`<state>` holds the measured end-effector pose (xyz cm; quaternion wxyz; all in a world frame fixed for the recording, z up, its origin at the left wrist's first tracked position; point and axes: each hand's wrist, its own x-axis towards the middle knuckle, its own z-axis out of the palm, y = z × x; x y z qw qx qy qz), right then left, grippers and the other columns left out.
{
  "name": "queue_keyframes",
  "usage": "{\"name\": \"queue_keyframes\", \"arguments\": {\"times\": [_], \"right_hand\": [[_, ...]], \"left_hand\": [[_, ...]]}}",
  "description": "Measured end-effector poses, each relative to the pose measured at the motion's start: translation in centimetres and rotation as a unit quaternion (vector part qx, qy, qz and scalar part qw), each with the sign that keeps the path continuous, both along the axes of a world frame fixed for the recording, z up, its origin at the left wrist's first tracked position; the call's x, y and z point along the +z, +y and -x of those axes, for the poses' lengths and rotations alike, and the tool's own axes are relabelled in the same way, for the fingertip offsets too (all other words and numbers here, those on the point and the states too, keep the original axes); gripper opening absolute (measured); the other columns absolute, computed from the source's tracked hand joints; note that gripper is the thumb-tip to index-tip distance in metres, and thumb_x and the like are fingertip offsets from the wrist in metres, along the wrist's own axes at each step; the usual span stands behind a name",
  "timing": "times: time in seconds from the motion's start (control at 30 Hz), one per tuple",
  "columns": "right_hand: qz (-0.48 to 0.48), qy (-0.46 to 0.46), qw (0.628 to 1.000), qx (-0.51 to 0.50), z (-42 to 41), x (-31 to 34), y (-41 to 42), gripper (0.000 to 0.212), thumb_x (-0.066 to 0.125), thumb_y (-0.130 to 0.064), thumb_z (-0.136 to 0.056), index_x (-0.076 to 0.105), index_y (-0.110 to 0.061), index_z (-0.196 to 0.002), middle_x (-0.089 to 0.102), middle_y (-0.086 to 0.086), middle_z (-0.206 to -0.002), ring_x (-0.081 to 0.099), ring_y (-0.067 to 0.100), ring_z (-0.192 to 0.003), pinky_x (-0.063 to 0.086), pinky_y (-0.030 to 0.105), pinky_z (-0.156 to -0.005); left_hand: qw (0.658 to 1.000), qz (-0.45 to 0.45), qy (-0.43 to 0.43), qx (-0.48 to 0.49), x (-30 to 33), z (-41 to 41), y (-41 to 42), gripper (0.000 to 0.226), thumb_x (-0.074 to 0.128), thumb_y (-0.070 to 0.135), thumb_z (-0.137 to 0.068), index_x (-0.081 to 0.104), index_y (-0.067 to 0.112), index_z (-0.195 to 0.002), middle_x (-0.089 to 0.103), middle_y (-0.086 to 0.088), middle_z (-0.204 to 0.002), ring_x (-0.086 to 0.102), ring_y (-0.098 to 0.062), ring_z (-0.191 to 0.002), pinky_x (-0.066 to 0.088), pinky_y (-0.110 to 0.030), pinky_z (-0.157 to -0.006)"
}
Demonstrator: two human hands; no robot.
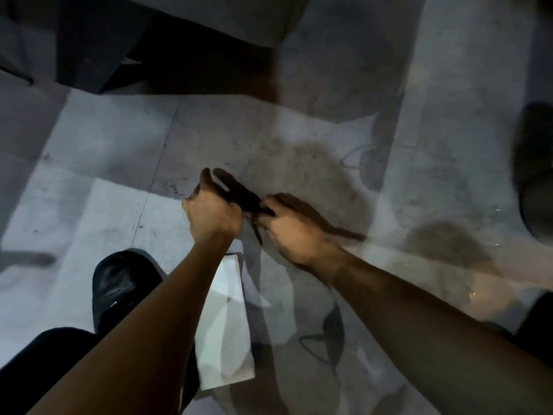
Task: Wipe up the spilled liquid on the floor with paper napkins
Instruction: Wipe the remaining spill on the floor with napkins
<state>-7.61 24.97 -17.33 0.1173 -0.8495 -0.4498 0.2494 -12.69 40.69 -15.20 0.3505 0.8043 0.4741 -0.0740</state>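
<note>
My left hand (212,214) and my right hand (293,232) are held close together above the grey floor, both blurred by motion. Their fingers are closed on the top of a thin white paper napkin (224,322) that hangs down between my forearms; part of it looks translucent. What lies between the fingertips is dark and unclear. The spilled liquid shows as a dark wet patch (317,166) on the tiles just beyond my hands. A second wet patch (449,244) lies to the right.
My black shoe (119,286) stands on the tiles at the lower left. Dark furniture (89,55) fills the upper left corner. A dark round object (535,181) sits at the right edge. A pale wall base or step (449,85) runs up the right side.
</note>
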Motion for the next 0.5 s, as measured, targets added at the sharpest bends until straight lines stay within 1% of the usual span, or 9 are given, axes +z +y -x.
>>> {"name": "queue_keyframes", "arguments": {"times": [0.07,0.1,0.13,0.17,0.23,0.3,0.37,0.43,0.5], "right_hand": [[0.041,-0.071,0.996,-0.034,-2.3,-0.8,-2.6,0.035,0.042,-0.045,-0.094,0.067,-0.037,-0.117,0.059,-0.002,-0.126,0.056,0.024,-0.118,0.047,0.039,-0.097],[0.054,-0.096,0.989,-0.1,-3.9,-1.0,-2.9,0.029,0.048,-0.048,-0.091,0.068,-0.039,-0.11,0.063,-0.002,-0.119,0.06,0.026,-0.111,0.05,0.043,-0.094],[0.042,-0.13,0.977,-0.161,-5.5,-1.1,-2.7,0.029,0.049,-0.048,-0.09,0.068,-0.04,-0.111,0.064,0.002,-0.118,0.061,0.029,-0.11,0.052,0.045,-0.095],[0.029,-0.131,0.971,-0.196,-6.7,-0.8,-1.5,0.033,0.048,-0.04,-0.092,0.068,-0.037,-0.118,0.062,0.007,-0.122,0.059,0.032,-0.112,0.051,0.047,-0.097],[0.009,-0.126,0.969,-0.211,-8.3,-0.3,2.0,0.037,0.048,-0.019,-0.093,0.066,-0.023,-0.125,0.058,0.013,-0.126,0.057,0.036,-0.114,0.05,0.047,-0.096],[-0.001,-0.107,0.977,-0.183,-8.2,0.9,5.9,0.029,0.05,-0.019,-0.094,0.067,-0.025,-0.117,0.062,0.008,-0.118,0.06,0.032,-0.107,0.051,0.046,-0.09],[-0.003,-0.034,0.987,-0.156,-6.4,2.3,7.8,0.022,0.045,-0.04,-0.095,0.065,-0.034,-0.102,0.065,-0.002,-0.104,0.063,0.022,-0.096,0.053,0.043,-0.085],[-0.003,0.01,0.996,-0.088,-3.5,2.4,5.5,0.04,0.035,-0.056,-0.092,0.067,-0.036,-0.104,0.064,-0.004,-0.111,0.061,0.019,-0.102,0.052,0.04,-0.091],[-0.026,0.04,0.997,-0.056,-0.3,1.8,0.0,0.036,0.044,-0.046,-0.099,0.072,-0.029,-0.115,0.063,0.003,-0.124,0.058,0.025,-0.114,0.049,0.041,-0.098]], "left_hand": [[1.0,0.015,-0.004,0.001,-0.1,0.2,0.5,0.067,0.064,0.014,-0.09,0.038,0.021,-0.151,0.062,-0.01,-0.133,0.055,-0.035,-0.127,0.046,-0.042,-0.109],[0.999,0.031,-0.008,0.003,-0.2,0.3,0.8,0.068,0.064,0.013,-0.089,0.038,0.022,-0.151,0.061,-0.009,-0.133,0.055,-0.035,-0.126,0.047,-0.044,-0.111],[0.999,0.049,-0.009,0.008,-0.2,0.3,1.0,0.069,0.064,0.012,-0.089,0.037,0.023,-0.152,0.06,-0.009,-0.133,0.054,-0.034,-0.126,0.047,-0.047,-0.111],[0.998,0.066,-0.012,0.016,-0.2,0.4,1.2,0.071,0.064,0.009,-0.089,0.036,0.025,-0.153,0.059,-0.009,-0.134,0.054,-0.034,-0.127,0.047,-0.049,-0.111],[0.995,0.094,-0.023,0.031,0.0,0.5,1.3,0.074,0.062,0.005,-0.089,0.034,0.027,-0.154,0.059,-0.007,-0.134,0.054,-0.032,-0.127,0.048,-0.049,-0.11],[0.995,0.09,-0.036,0.037,0.3,0.5,1.2,0.074,0.062,0.003,-0.09,0.033,0.025,-0.155,0.062,-0.006,-0.132,0.059,-0.029,-0.124,0.051,-0.047,-0.108],[0.996,0.065,-0.041,0.045,0.6,0.6,1.0,0.073,0.06,0.003,-0.092,0.032,0.021,-0.156,0.064,-0.009,-0.133,0.062,-0.028,-0.121,0.051,-0.043,-0.108],[0.998,0.042,-0.041,0.04,1.0,0.4,0.6,0.07,0.059,0.008,-0.093,0.032,0.02,-0.157,0.063,-0.012,-0.137,0.061,-0.03,-0.125,0.048,-0.04,-0.111],[0.998,0.041,-0.041,0.034,0.9,-0.1,-0.1,0.07,0.058,0.007,-0.092,0.034,0.021,-0.156,0.052,-0.015,-0.147,0.052,-0.031,-0.133,0.04,-0.037,-0.117]]}}
